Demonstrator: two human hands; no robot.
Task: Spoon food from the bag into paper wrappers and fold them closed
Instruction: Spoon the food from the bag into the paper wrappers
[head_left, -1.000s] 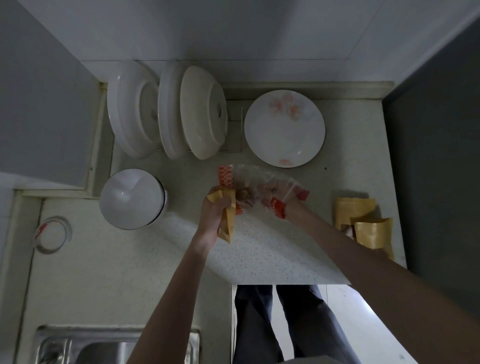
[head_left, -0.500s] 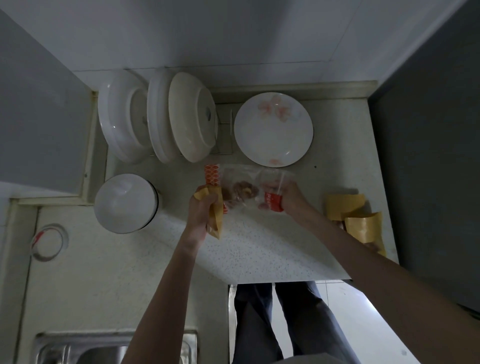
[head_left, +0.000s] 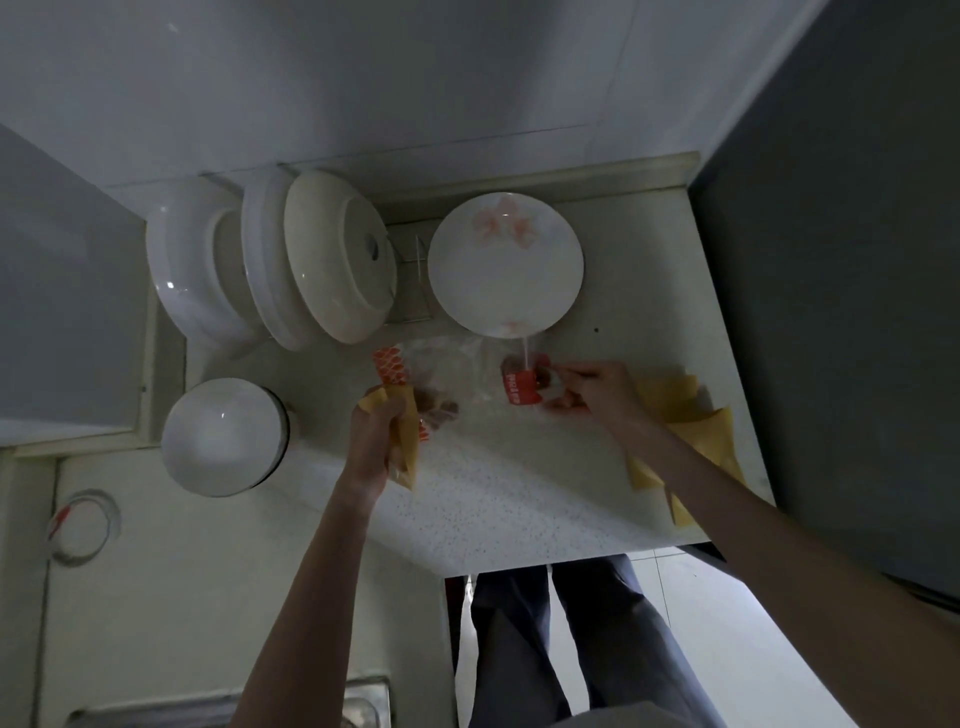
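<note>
Fingers curled tight, the left hand (head_left: 375, 441) grips a yellow paper wrapper (head_left: 406, 448), a flat pouch held upright above the pale speckled countertop (head_left: 498, 499), its upper corner poking out above the knuckles. Across from it, the fingertips of the right hand (head_left: 597, 391) pinch something small at the red printed edge of a clear plastic food bag (head_left: 457, 371); whether that is a spoon handle or only the bag's film cannot be told in the dim light. The bag lies slack on the counter between the two hands, with brownish food lumps (head_left: 439, 408) gathered at its left end, just beside the held wrapper.

The bag looks thin, limp and slippery, likely to collapse or slide if taken anywhere but at its printed rim, where the film is doubled. The wrapper appears light and creasable; a grip around its lower half should keep the mouth free for filling, though squeezing hard would probably press it shut. The food seems small, loose and light.

A loose pile of more yellow paper wrappers (head_left: 701, 431) waits by the right forearm. Behind stand a flowered white plate (head_left: 505, 265), tilted cream and white dishes (head_left: 291, 260) on a rack, and an upturned white bowl (head_left: 223, 436) to the left.
</note>
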